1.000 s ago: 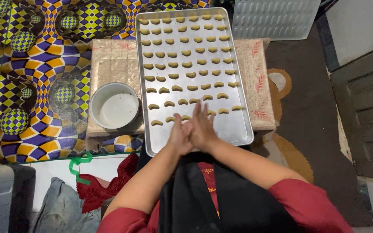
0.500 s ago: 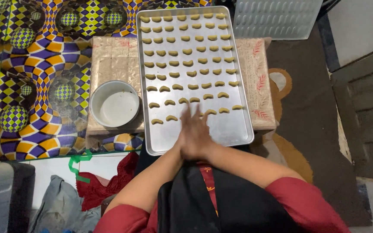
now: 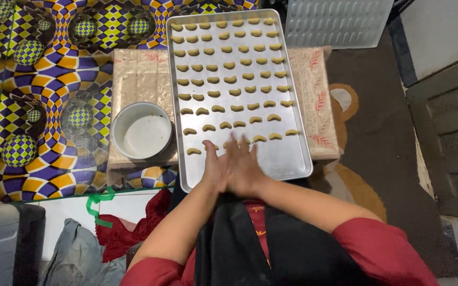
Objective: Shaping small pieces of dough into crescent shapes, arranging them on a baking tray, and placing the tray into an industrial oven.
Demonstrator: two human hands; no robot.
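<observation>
Two hands, left hand (image 3: 216, 168) and right hand (image 3: 246, 168), press palm to palm at lower centre, fingers extended; any dough between them is hidden. Versus a second ago, still rubbing above the rectangular metal baking tray (image 3: 292, 159) of crescent-shaped dough pieces (image 3: 230, 79); white round bowl (image 3: 141, 131) at left.

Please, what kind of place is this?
Probably a home floor used for baking. A metal tray of crescent dough pieces lies on a patterned mat beside a white bowl, near a rug.
</observation>
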